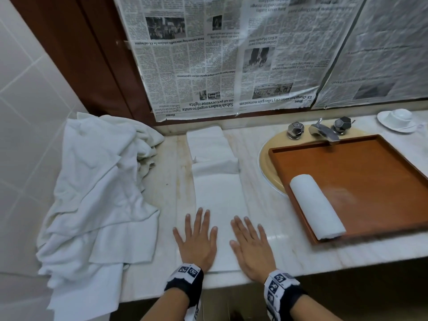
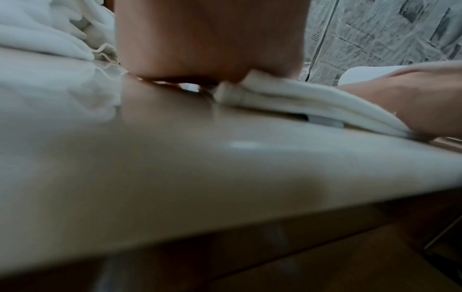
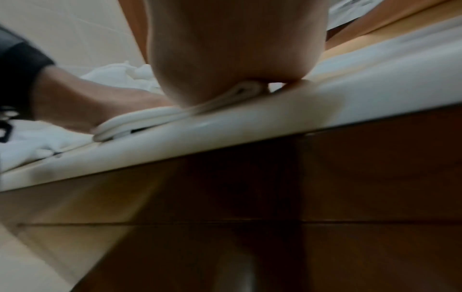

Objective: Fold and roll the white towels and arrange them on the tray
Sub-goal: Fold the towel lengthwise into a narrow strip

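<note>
A folded towel (image 1: pixel 220 200) lies between a towel heap (image 1: pixel 97 186) leftward and a tray (image 1: pixel 370 163) holding a rolled towel (image 1: pixel 316 206).

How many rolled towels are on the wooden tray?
1. The rolled towel lies along the left edge of the tray. The tray's right end runs out of view, so more may be hidden.

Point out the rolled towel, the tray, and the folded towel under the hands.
rolled towel (image 1: pixel 316 206): head view, middle of the roll.
tray (image 1: pixel 370 169): head view, bare wooden floor.
folded towel (image 1: pixel 220 195): head view, flat strip beyond the fingertips.
</note>
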### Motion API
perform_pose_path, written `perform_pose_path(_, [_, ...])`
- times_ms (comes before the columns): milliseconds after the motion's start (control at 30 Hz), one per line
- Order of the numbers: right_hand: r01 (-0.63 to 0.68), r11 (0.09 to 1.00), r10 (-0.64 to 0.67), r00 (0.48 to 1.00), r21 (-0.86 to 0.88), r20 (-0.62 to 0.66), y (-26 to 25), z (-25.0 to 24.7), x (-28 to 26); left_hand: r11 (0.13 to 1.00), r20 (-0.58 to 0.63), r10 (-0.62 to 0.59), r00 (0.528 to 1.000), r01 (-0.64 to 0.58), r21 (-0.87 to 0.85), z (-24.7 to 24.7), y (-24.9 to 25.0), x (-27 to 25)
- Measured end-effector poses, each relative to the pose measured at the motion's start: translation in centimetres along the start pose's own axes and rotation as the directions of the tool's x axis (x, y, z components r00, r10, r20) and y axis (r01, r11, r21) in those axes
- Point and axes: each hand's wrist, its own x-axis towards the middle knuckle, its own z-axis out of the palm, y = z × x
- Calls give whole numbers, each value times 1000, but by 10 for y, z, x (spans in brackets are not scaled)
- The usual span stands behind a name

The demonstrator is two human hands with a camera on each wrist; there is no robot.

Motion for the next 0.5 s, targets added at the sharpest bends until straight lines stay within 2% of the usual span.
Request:
perform_pose_path(100, [-52,999,52,998,-9,-21,16,-6,-7,999,36,-18,999,19,-27,-4,-3,-4])
perform_pose_path(167, [-100,995,100,995,23,-17,21,-15,-14,997,6,-6,1000,7,-80,-7,-11,-14])
perform_pose_path(200, [-120,991,124,990,58,-74,19,-23,-19,993,-31,29,999,-32,-113,-8,-16,-22])
perform_pose_path(267, [-107,986,131,970,124,-207,16,-31,-36,962,-146,156,977,-184,-203,-6,-27,-41])
perform_pose_path(300, [-53,986,89,967,156,-239,14,-29,-45,931,-197,234,952,-278,-238,-4,-32,-51])
perform_pose_path(367, [102,976,-59,974,193,-218,8,-24,-66,875,-233,378,896,-428,-225,0,-38,-67])
perform_pose_path(433, [178,969,-147,973,171,-180,5,-17,-79,844,-180,479,859,-508,-176,2,-42,-77])
perform_pose_path(500, [175,977,-158,977,122,-141,5,-8,-86,837,-124,519,846,-532,-126,3,-43,-82])
